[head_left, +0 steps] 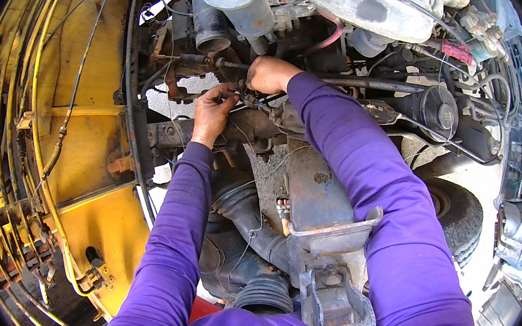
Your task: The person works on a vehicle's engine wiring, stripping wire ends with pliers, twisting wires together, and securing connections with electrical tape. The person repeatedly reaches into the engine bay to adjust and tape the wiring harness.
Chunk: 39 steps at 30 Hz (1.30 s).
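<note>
biggest thing in here is the yellow metal panel (94, 73), left of the grey metal beam (312, 194), so let's use the beam as the landmark. panel's flat painted sheet, grimy and streaked, with skinny yellow pipes (38, 76) along its outer side. then the purple sleeves (375, 176), smooth cloth with a few wrinkles, one left of the beam, the other crossing over its right edge. beam itself is flat and dusty with brownish stains. past its far end there's a long pale cover (350, 4), rounded and dull, with a dark oval patch. right of the beam: a chunky black rubber tyre (467, 228). left of it, a bent black duct (245, 213), tube-shaped. the dull grey canister (242, 13) sits beyond the beam's far end, off to the left, and a boxy rusty bracket (338, 307) is at the near end.

hands are both just off the beam's far left corner. left hand (211, 115) has thumb and forefinger nearly together at a small wiry fitting (252, 101); can't tell if it's gripping. right hand (269, 76) is curled right beside that fitting, fingertips hidden, so can't tell what it's got.
</note>
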Tool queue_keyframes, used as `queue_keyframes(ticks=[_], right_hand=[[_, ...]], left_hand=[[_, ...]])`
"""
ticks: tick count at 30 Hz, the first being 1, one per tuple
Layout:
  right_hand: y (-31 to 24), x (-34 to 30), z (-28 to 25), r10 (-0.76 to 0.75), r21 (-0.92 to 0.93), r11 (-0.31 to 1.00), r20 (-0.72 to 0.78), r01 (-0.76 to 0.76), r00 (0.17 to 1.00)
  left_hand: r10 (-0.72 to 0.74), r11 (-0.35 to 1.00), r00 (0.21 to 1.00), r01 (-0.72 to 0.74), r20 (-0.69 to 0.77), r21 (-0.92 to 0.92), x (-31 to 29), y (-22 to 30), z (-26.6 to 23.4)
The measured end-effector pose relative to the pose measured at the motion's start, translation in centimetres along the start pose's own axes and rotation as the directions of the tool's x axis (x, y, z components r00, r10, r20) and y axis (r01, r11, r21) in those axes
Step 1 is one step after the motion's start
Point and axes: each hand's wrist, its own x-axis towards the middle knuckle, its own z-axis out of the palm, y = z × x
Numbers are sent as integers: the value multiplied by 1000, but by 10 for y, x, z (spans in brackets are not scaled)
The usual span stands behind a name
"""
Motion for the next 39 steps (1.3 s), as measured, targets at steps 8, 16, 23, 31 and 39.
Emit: queue_keyframes(ticks=[8, 16, 23, 31, 39], right_hand=[[-7, -9, -2, -134, 93, 986, -50, 138, 990], [1, -12, 11, -173, -120, 981, -149, 156, 974], [-26, -28, 0, -219, -166, 966, -117, 198, 969], [-24, -25, 7, -271, -251, 942, -169, 224, 948], [-12, -23, -8, 41, -110, 992, -163, -59, 986]], left_hand=[[-96, 992, 995, 96, 3, -78, -1, 0, 1], [-75, 994, 997, 73, 27, 80, 5, 10, 8], [-96, 994, 995, 98, 37, -55, 6, -4, 0], [-94, 992, 995, 96, 25, -85, 7, -8, 2], [-105, 990, 993, 100, -50, -101, 4, 6, 0]])
